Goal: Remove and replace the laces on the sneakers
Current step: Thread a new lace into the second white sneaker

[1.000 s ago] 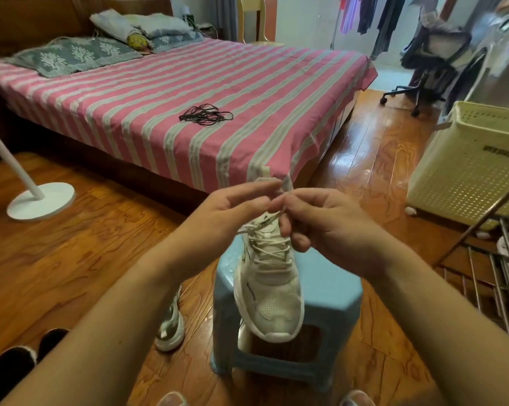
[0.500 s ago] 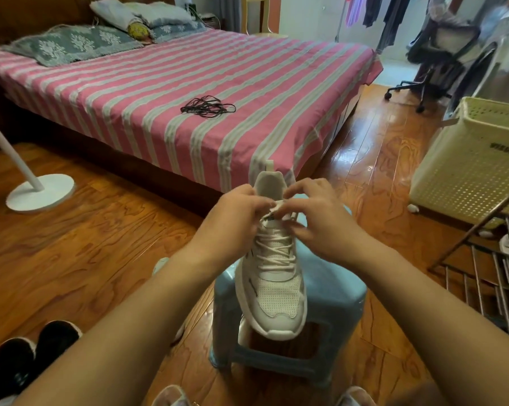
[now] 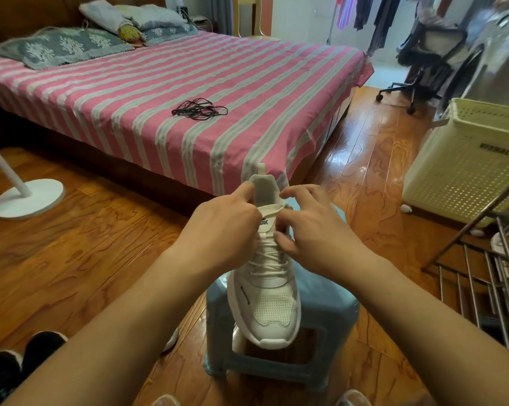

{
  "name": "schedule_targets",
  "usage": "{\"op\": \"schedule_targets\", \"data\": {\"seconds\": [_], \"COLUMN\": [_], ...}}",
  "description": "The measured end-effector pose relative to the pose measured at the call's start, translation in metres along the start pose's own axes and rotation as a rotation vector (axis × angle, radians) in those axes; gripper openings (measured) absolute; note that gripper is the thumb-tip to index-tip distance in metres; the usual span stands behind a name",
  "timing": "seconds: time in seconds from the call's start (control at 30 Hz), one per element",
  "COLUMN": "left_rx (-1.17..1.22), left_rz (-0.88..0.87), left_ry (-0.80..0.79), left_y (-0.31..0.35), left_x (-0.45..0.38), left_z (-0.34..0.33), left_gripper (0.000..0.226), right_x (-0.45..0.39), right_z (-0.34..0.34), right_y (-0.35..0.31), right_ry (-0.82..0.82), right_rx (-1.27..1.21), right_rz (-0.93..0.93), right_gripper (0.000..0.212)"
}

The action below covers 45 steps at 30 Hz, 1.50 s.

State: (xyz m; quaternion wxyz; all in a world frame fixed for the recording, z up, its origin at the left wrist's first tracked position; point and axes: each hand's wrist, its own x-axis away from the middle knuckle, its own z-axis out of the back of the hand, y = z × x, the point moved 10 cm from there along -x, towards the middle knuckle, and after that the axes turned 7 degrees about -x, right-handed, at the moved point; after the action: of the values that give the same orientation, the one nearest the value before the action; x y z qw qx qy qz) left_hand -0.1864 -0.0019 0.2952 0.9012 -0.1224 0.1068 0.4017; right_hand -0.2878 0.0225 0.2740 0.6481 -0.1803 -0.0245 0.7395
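- I'm seeing the left hand and right hand pinching the white lace atop the perforated white sneaker.
- It's sitting on a blue plastic stool, on glossy wood floor.

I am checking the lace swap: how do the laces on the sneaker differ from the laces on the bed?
The white laces are threaded crosswise through the sneaker on the stool; the black laces lie loose in a bundle on the striped bed. Both hands, left hand and right hand, work at the white laces; nothing touches the black laces.

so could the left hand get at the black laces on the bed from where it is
Probably yes, with a lean forward: the left hand is busy at the sneaker, but nothing stands between it and the black laces lying on the bed.
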Motion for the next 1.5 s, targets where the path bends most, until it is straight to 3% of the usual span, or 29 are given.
{"op": "schedule_targets", "data": {"seconds": [0.27,0.63,0.83,1.0,1.23,1.37,1.5], "left_rx": [0.096,0.612,0.375,0.230,0.541,0.515,0.487], "left_rz": [0.095,0.434,0.290,0.271,0.384,0.349,0.341], "left_ry": [-0.156,-0.050,-0.059,0.012,0.044,0.034,-0.007], "left_y": [-0.009,-0.030,-0.009,-0.003,-0.017,-0.017,-0.019], "left_x": [-0.010,0.010,0.018,0.012,0.013,0.012,0.011], "left_z": [-0.016,-0.043,-0.028,-0.019,-0.026,-0.026,-0.030], "left_gripper": [0.008,0.003,0.019,0.005,0.005,0.004,0.004], "right_x": [0.000,0.000,-0.002,-0.001,0.001,0.000,0.004], "right_z": [-0.007,-0.013,-0.013,-0.012,-0.010,-0.009,0.011], "right_y": [0.009,0.021,0.014,0.012,0.015,0.008,0.010], "right_ry": [-0.018,-0.027,-0.040,-0.033,-0.014,-0.010,0.178], "right_rx": [-0.134,-0.375,-0.337,-0.346,-0.348,-0.298,-0.420], "right_rz": [-0.033,-0.156,-0.158,-0.162,-0.186,-0.104,-0.058], "right_gripper": [0.016,0.007,0.008,0.008,0.007,0.010,0.005]}}
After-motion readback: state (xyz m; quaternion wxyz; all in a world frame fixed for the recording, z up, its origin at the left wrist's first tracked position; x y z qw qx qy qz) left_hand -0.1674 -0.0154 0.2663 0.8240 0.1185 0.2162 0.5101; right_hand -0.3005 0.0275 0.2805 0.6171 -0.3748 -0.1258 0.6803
